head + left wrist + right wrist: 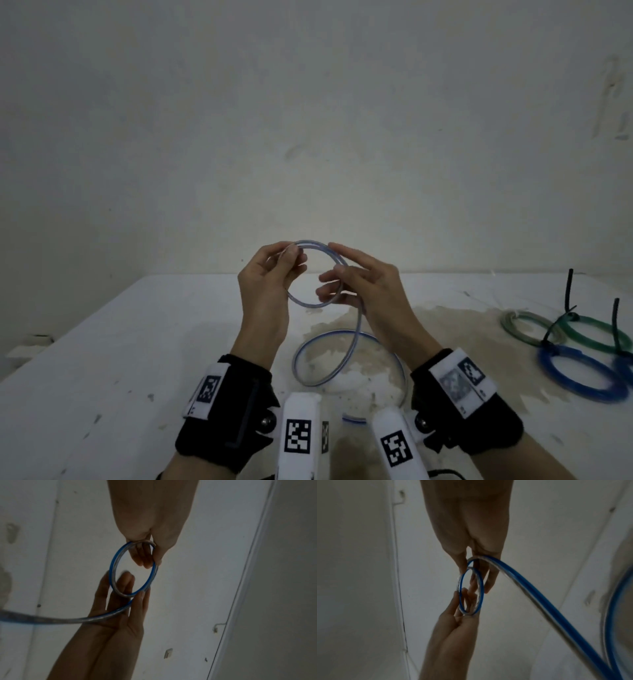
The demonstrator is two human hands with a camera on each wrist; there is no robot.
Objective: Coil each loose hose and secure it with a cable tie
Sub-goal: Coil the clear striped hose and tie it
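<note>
Head view: hose (359,323) loop pinched by left hand (263,291) against springing open, steadied by straight fingers (349,256) of right hand (373,291).

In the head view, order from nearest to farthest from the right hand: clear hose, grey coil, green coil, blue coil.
1. clear hose: touching the right hand.
2. grey coil: leftmost tied coil.
3. green coil, blue coil: farther right, too close to rank.

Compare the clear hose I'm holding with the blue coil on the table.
The clear hose is up in the left hand's grip; the blue coil lies flat on the table. The hose has one loop and a trailing tail; the coil is fully wound. Both are thin tubing in round loops.
</note>
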